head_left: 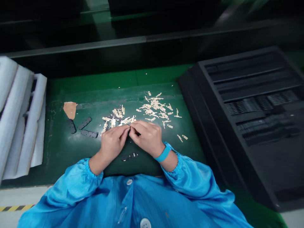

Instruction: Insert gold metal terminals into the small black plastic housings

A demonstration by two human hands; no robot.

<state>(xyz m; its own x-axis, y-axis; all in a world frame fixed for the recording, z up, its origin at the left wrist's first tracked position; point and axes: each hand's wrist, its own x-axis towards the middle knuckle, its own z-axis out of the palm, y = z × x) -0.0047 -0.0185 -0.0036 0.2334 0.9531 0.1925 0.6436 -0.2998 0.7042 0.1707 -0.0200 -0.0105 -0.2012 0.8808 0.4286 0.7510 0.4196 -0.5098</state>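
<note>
My left hand [112, 140] and my right hand [147, 136] meet fingertip to fingertip over the middle of the green mat. Both are closed in a pinch. A dark sliver of something shows between the fingertips, too small to name. Just beyond the fingers lies a loose heap of small pale metal strips [118, 112], some with dark ends. A second, wider scatter of pale strips [154, 107] lies farther back on the right. Nearest my body, below the hands, rests a black plastic piece with metal contacts [129, 157].
On the left lie several black plastic pieces [89, 133] beside a brown paper-like scrap [70, 109]. White foam dividers [23, 120] stand at the left edge. A large black tray [237, 126] with rows of slots fills the right. Two loose strips [182, 137] lie near it.
</note>
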